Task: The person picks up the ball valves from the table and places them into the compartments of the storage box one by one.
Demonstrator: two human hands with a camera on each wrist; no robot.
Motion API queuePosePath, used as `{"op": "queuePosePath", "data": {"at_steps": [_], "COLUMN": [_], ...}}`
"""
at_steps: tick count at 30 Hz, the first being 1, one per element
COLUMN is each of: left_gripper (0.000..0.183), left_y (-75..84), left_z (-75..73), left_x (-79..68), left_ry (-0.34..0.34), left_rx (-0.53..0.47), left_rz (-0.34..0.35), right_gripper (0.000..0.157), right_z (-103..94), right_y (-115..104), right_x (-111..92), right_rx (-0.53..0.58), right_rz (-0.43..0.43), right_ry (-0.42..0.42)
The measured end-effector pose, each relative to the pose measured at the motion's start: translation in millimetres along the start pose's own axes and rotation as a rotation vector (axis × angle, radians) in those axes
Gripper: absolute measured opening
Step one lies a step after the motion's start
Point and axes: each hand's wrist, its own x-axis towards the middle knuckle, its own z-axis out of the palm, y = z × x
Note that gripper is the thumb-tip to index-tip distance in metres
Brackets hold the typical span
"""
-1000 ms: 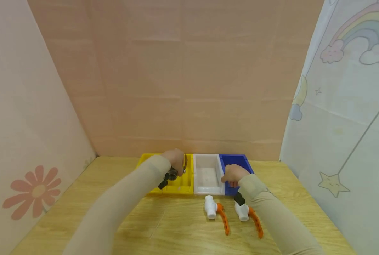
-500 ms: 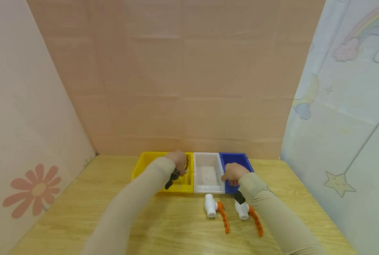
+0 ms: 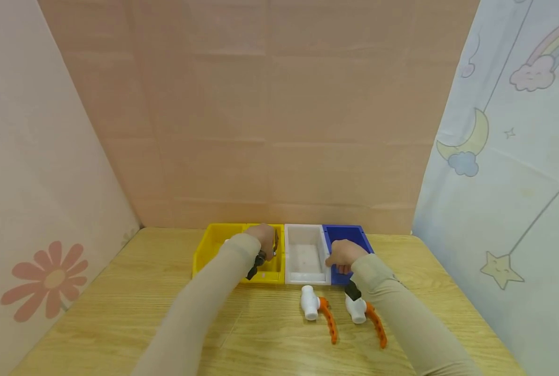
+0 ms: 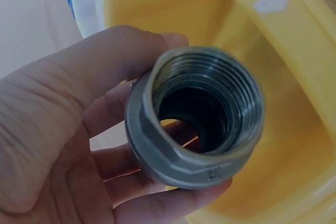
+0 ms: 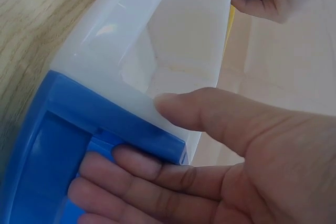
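My left hand (image 3: 266, 239) grips a grey metal threaded pipe fitting (image 4: 205, 158) over the right yellow bin (image 3: 280, 261). In the left wrist view its round mouth faces the camera, threads inside, with thumb and fingers wrapped round the body. My right hand (image 3: 346, 255) is at the wall between the white bin (image 3: 307, 280) and the blue bin (image 5: 73, 100). There the thumb lies on the white rim while the fingers reach down inside the blue bin, pinching the adjoining rims. Both bins stand side by side, touching.
Two white plastic ball valves lie on the wooden table (image 3: 134, 308) before the bins: one valve (image 3: 310, 304) with an orange lever, another valve (image 3: 356, 310) partly under the right sleeve. A left yellow bin (image 3: 206, 250) adjoins the row. A beige wall stands behind.
My left hand has shifted slightly right over the right yellow bin, still holding the fitting. The right hand stays at the bin wall. The head view has turned a little.
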Motion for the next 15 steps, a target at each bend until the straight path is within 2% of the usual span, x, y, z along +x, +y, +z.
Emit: {"op": "queuePosePath", "data": {"at_steps": [4, 15], "left_gripper": [0.015, 0.012], "left_y": [-2.3, -3.2], "left_z": [1.7, 7.0], "left_x": [3.4, 4.8], "left_ry": [-0.011, -0.028], "left_rx": [-0.01, -0.005], "left_rz": [-0.021, -0.021], "right_gripper": [0.026, 0.026], "right_z": [0.4, -0.9], "right_y": [-0.5, 1.2], "right_x": [-1.6, -0.9], "right_rx": [0.006, -0.003], "right_rz": [-0.002, 0.005], "right_ry": [-0.003, -0.008]}}
